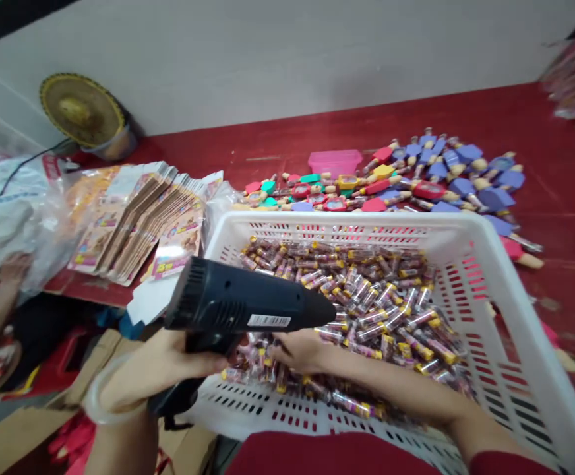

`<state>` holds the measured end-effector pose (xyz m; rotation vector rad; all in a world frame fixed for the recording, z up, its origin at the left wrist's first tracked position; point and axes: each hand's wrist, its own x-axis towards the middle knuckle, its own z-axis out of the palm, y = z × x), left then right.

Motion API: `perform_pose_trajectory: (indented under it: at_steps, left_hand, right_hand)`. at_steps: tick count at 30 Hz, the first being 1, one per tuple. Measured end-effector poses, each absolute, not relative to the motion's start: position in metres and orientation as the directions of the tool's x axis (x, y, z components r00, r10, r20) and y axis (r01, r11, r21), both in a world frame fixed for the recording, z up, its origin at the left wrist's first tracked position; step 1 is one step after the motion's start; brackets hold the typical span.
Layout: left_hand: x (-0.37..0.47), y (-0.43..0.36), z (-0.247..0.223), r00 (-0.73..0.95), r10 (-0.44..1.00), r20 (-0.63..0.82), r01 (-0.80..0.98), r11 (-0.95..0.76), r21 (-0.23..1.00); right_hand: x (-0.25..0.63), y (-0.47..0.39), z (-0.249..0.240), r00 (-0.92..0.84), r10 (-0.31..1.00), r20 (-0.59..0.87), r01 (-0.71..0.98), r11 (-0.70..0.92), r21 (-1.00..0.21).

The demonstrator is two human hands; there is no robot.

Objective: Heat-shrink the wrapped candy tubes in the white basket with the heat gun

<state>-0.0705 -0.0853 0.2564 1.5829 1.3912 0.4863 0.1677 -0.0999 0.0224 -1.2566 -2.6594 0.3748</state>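
Observation:
My left hand (169, 366) grips the handle of a black heat gun (242, 305), its nozzle pointing right over a white plastic basket (495, 277). The basket is filled with several small wrapped candy tubes (381, 303). My right hand (300, 349) reaches into the basket under the gun's nozzle and rests among the tubes at the near left; its fingers are partly hidden, so a grip cannot be seen. A pale bangle sits on my left wrist.
A red table (317, 138) carries a spread of colourful toy pieces (416, 178), a pink box (335, 160), a stack of printed packets (139, 218) and plastic bags at left. A straw hat (82, 109) leans on the wall. Another person's hand (13, 267) shows at far left.

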Motion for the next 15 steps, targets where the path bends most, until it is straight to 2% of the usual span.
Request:
perform_pose_trajectory:
  at_steps: [2, 5, 7, 10, 12, 13, 15]
  left_hand:
    - [-0.062, -0.076, 0.251, 0.312, 0.909, -0.278, 0.549, 0.066, 0.833]
    - [-0.060, -0.069, 0.249, 0.244, 0.944, -0.220, 0.458, 0.088, 0.884]
    - [-0.060, -0.070, 0.252, 0.249, 0.944, -0.216, 0.309, 0.134, 0.941]
    - [-0.061, -0.073, 0.258, 0.395, 0.901, -0.177, 0.084, 0.156, 0.984]
    - [-0.062, -0.073, 0.256, 0.477, 0.875, -0.088, 0.011, 0.094, 0.996]
    - [-0.063, -0.072, 0.254, 0.484, 0.874, -0.030, -0.006, 0.038, 0.999]
    - [-0.064, -0.071, 0.247, 0.431, 0.897, 0.097, 0.003, -0.109, 0.994]
  right_hand:
    - [0.157, -0.103, 0.018, -0.707, 0.701, 0.090, 0.651, 0.695, -0.306]
    - [0.152, -0.090, 0.014, -0.776, 0.614, 0.144, 0.554, 0.773, -0.310]
    - [0.161, -0.078, 0.011, -0.739, 0.660, 0.137, 0.603, 0.738, -0.304]
    - [0.191, -0.050, -0.006, -0.568, 0.804, 0.178, 0.769, 0.595, -0.234]
    - [0.212, -0.026, -0.025, -0.451, 0.841, 0.300, 0.833, 0.517, -0.197]
    - [0.220, -0.018, -0.034, -0.440, 0.807, 0.393, 0.834, 0.529, -0.154]
    - [0.227, -0.018, -0.049, -0.585, 0.666, 0.463, 0.733, 0.679, -0.050]
